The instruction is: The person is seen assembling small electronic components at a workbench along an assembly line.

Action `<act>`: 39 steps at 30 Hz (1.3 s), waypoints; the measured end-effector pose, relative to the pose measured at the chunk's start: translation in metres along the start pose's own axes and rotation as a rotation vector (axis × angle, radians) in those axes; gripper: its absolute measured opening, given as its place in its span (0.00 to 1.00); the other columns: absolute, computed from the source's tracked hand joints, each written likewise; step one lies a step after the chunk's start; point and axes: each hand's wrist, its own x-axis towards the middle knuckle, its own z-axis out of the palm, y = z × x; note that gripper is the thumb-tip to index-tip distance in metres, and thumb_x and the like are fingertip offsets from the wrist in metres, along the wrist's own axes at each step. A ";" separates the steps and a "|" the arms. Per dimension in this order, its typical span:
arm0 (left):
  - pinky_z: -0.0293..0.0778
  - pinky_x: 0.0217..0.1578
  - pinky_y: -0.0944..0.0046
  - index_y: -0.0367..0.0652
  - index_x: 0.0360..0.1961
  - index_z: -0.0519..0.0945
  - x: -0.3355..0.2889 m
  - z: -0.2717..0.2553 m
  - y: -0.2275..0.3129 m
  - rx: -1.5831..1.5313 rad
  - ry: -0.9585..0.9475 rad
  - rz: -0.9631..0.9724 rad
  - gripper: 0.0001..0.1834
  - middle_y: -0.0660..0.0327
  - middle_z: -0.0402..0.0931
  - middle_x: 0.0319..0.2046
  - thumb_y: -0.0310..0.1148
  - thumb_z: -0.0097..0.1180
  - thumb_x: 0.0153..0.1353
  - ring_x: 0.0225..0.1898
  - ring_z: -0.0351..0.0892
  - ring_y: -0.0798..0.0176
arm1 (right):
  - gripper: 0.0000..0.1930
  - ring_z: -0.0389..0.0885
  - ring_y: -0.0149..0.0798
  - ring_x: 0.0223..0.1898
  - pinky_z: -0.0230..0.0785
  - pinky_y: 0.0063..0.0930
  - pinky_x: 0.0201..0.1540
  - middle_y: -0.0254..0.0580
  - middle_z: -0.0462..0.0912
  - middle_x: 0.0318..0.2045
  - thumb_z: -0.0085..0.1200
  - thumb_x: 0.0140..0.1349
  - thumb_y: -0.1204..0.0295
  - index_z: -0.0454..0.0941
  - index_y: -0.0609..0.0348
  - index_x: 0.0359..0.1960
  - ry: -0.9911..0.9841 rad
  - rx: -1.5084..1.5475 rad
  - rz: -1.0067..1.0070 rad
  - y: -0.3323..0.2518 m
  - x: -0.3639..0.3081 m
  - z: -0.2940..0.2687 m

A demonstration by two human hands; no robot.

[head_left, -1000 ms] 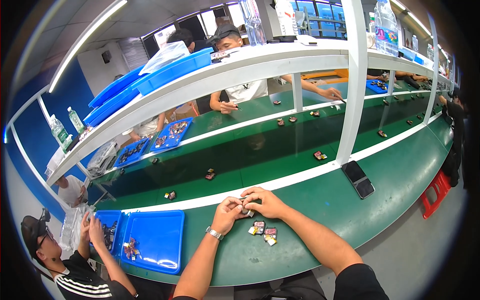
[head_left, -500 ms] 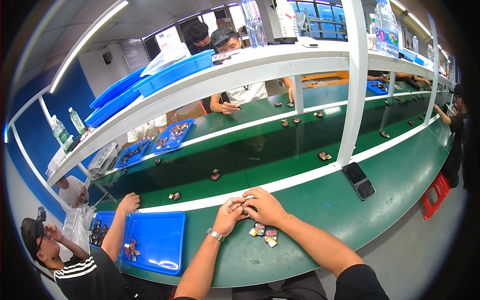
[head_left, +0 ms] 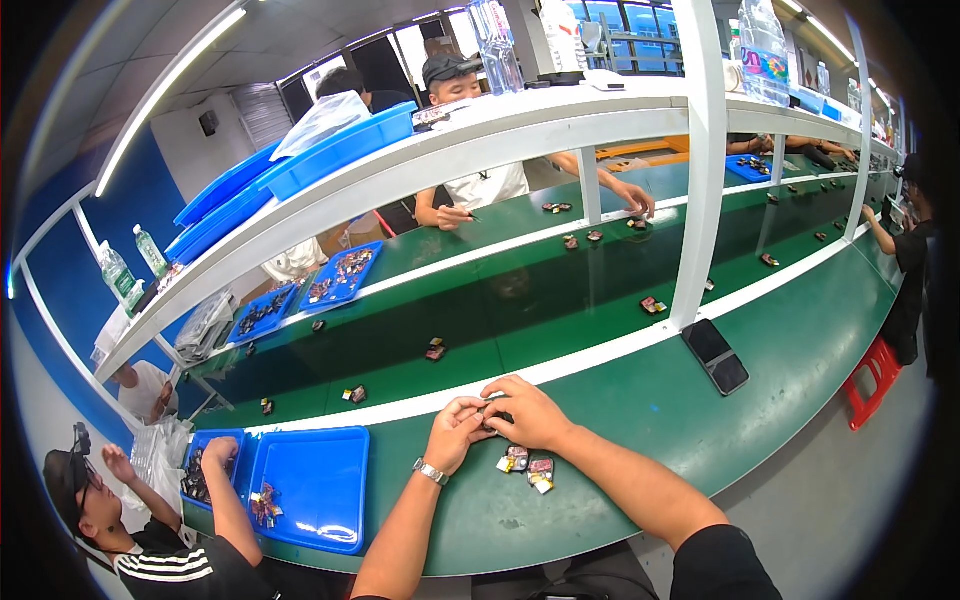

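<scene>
Tightly, two hands pinched one small part

The left hand (head_left: 455,432) and the right hand (head_left: 530,412) met above the bench (head_left: 620,490), their fingertips closed on a dark part (head_left: 491,418). Thumbs and forefingers probably did the pinching, though the part was too small in view to be sure.

Just below the fingers, toward the body, two loose units (head_left: 541,470) lay side by side. Beyond the fingertips came the rail (head_left: 590,355), then the belt (head_left: 520,325).

A slip looked the likeliest trouble: so little of the part showed past the grip that uneven pressure could have squeezed it out onto the units. A lowered right wrist might also have nudged them.

The fingers hid most of the part, leaving its shape unreadable. Right of them, a post (head_left: 702,180) cut across the belt. Well to their left, a co-worker's arm (head_left: 232,512) hid some of a tray's (head_left: 203,434) contents.
</scene>
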 end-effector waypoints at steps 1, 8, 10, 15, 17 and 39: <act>0.80 0.46 0.59 0.40 0.48 0.71 0.000 0.000 0.001 0.001 -0.002 0.000 0.10 0.58 0.80 0.42 0.25 0.51 0.66 0.45 0.81 0.64 | 0.04 0.73 0.43 0.52 0.68 0.38 0.55 0.37 0.78 0.47 0.60 0.54 0.72 0.83 0.55 0.30 0.018 -0.034 -0.006 -0.001 0.000 0.002; 0.79 0.49 0.56 0.40 0.49 0.72 0.000 -0.004 -0.002 -0.081 -0.026 0.029 0.10 0.57 0.77 0.46 0.27 0.50 0.68 0.47 0.79 0.62 | 0.04 0.73 0.42 0.52 0.69 0.37 0.53 0.37 0.78 0.46 0.60 0.52 0.73 0.83 0.58 0.29 0.142 -0.129 -0.072 -0.005 0.001 0.009; 0.79 0.50 0.56 0.41 0.49 0.72 0.000 -0.005 -0.002 -0.082 -0.022 0.026 0.10 0.56 0.77 0.47 0.27 0.50 0.68 0.48 0.79 0.61 | 0.04 0.73 0.42 0.52 0.69 0.36 0.53 0.38 0.78 0.45 0.60 0.52 0.74 0.83 0.58 0.29 0.146 -0.121 -0.056 -0.006 0.002 0.011; 0.78 0.50 0.56 0.40 0.49 0.71 0.000 -0.004 -0.001 -0.096 -0.022 0.041 0.09 0.55 0.77 0.47 0.27 0.49 0.68 0.47 0.79 0.61 | 0.05 0.74 0.43 0.51 0.69 0.36 0.53 0.37 0.79 0.46 0.62 0.51 0.74 0.83 0.55 0.31 0.167 -0.098 -0.023 -0.003 0.001 0.015; 0.78 0.50 0.56 0.40 0.49 0.71 0.000 -0.003 -0.001 -0.096 -0.023 0.041 0.09 0.55 0.77 0.48 0.27 0.48 0.69 0.48 0.79 0.61 | 0.06 0.74 0.43 0.52 0.70 0.36 0.53 0.36 0.79 0.46 0.63 0.51 0.74 0.84 0.55 0.32 0.170 -0.096 -0.016 -0.003 0.000 0.016; 0.79 0.50 0.58 0.41 0.48 0.70 0.002 -0.001 -0.004 -0.115 -0.008 0.078 0.09 0.51 0.74 0.54 0.26 0.49 0.69 0.49 0.79 0.60 | 0.07 0.69 0.44 0.58 0.66 0.36 0.60 0.36 0.78 0.52 0.63 0.53 0.74 0.86 0.53 0.35 0.161 -0.038 0.113 -0.007 -0.001 0.021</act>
